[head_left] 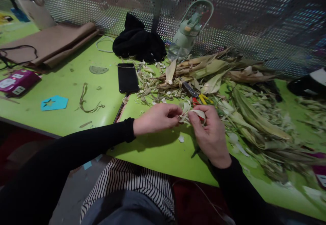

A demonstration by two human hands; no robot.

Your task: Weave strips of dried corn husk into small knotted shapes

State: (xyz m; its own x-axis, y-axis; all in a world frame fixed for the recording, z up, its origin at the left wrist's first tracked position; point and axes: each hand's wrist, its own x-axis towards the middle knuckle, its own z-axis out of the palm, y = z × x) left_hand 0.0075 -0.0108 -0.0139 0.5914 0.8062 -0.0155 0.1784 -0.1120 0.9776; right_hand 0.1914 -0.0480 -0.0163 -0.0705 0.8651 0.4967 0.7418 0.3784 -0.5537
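Both hands meet over the green table, around a small bundle of pale corn husk strips. My left hand pinches the bundle's left end between thumb and fingers. On the other side, my right hand has a curled husk strip between thumb and forefinger. Just beyond the fingers lie pliers with a dark head and scissors or a tool with yellow handles, partly hidden. Husk scraps are scattered around them.
A black phone lies left of the scraps. Long dried husks are heaped behind, more at right. A green water bottle and black cloth stand against the perforated screen. At left are a blue tag and brown paper.
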